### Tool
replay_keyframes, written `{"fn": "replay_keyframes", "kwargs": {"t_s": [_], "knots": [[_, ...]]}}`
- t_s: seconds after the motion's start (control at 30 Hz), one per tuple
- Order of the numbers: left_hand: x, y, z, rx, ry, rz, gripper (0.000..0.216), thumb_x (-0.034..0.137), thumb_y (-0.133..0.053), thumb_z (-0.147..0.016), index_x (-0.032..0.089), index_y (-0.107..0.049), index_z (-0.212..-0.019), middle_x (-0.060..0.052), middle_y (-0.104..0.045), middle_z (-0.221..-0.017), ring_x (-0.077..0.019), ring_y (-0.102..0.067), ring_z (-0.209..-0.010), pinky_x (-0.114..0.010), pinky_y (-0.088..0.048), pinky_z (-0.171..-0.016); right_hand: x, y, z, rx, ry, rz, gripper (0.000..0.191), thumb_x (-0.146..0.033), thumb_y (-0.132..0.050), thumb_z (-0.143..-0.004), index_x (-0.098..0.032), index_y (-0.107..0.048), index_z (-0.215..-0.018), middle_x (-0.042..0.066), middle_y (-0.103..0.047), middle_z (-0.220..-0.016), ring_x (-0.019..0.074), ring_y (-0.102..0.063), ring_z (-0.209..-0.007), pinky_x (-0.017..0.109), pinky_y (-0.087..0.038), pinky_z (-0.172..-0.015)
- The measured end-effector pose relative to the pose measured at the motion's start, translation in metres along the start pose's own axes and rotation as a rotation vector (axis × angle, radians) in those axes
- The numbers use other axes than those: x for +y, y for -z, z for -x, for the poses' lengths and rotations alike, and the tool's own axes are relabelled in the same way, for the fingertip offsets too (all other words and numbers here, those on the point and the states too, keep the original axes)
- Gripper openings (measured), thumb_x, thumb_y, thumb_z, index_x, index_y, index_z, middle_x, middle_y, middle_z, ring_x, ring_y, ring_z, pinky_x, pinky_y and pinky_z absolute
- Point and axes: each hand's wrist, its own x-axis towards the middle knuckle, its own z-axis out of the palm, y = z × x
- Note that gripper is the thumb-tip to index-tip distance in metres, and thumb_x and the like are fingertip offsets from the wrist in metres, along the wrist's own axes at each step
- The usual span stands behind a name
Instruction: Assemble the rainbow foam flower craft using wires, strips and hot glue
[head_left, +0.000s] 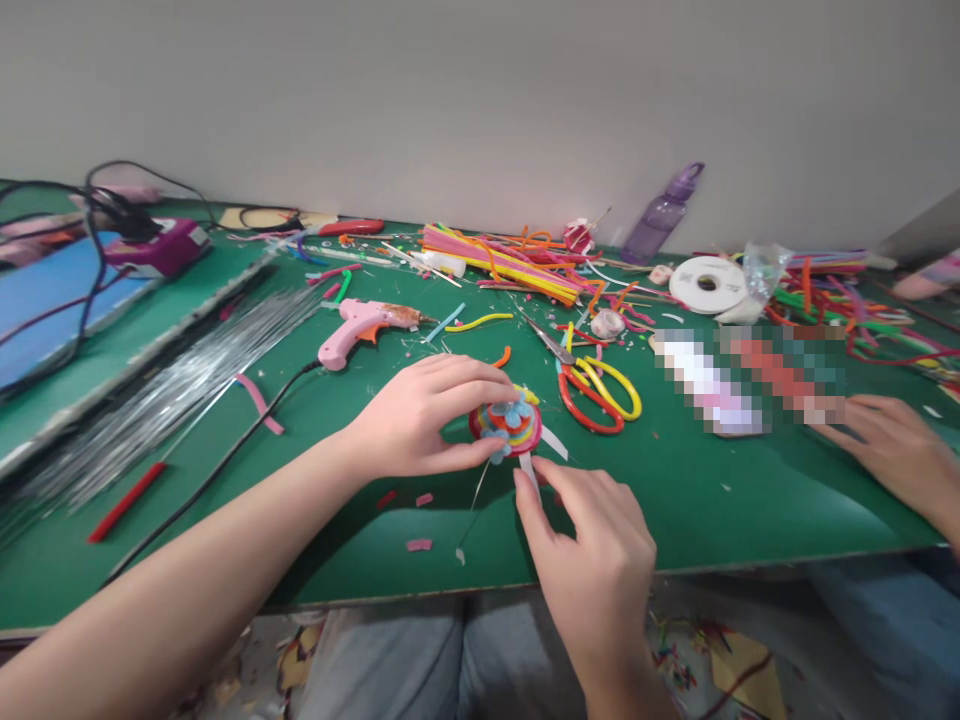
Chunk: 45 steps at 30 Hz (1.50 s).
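Note:
A small round craft point(531, 430) of coiled red, yellow and pink fuzzy strips, with light-blue flower shapes on top, is over the green table. My left hand point(427, 415) is closed on it from the left, with the thumb below and the fingers across the top. White ribbon point(527, 465) comes off its lower right side. Between thumb and forefinger my right hand point(600, 530) pinches one ribbon end. Another ribbon piece point(553, 443) sticks out to the right. A thin stem or thread hangs under the craft. Just beyond lie scissors point(592, 400) with red and yellow handles.
A pink glue gun point(364, 328) lies left of centre, its black cord running to the front. Clear thin sticks point(187, 380) spread at left. Pipe cleaners point(502, 262), a ribbon spool point(706, 284) and a purple bottle point(660, 217) stand behind. Another person's hand point(900, 450) rests at right.

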Motion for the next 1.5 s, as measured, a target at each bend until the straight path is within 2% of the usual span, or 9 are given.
{"fn": "replay_keyframes", "kwargs": {"t_s": [0.57,1.5], "knots": [[-0.0001,0.0008,-0.0002,-0.006,-0.005,-0.018,0.032,0.032,-0.062,-0.084,0.018,-0.058,-0.112,-0.012,-0.069,-0.107,-0.0206,-0.065,-0.099,-0.035,-0.053,-0.085,-0.0016,0.0054,-0.0027,-0.055,-0.012,-0.025,0.007,-0.018,-0.064,-0.084,-0.014,-0.069,-0.086,0.004,-0.067,-0.070,0.0150,-0.060,-0.066,0.028,-0.046,-0.065],[0.0005,0.0002,0.0005,-0.018,-0.003,-0.015,0.033,0.033,-0.061,-0.084,0.018,-0.057,-0.113,-0.012,-0.068,-0.108,-0.0208,-0.065,-0.099,-0.036,-0.053,-0.086,-0.0007,0.0012,-0.0052,-0.029,-0.017,-0.029,0.008,-0.019,-0.063,-0.085,-0.015,-0.069,-0.085,0.003,-0.065,-0.065,0.0131,-0.058,-0.060,0.026,-0.045,-0.062]]}}
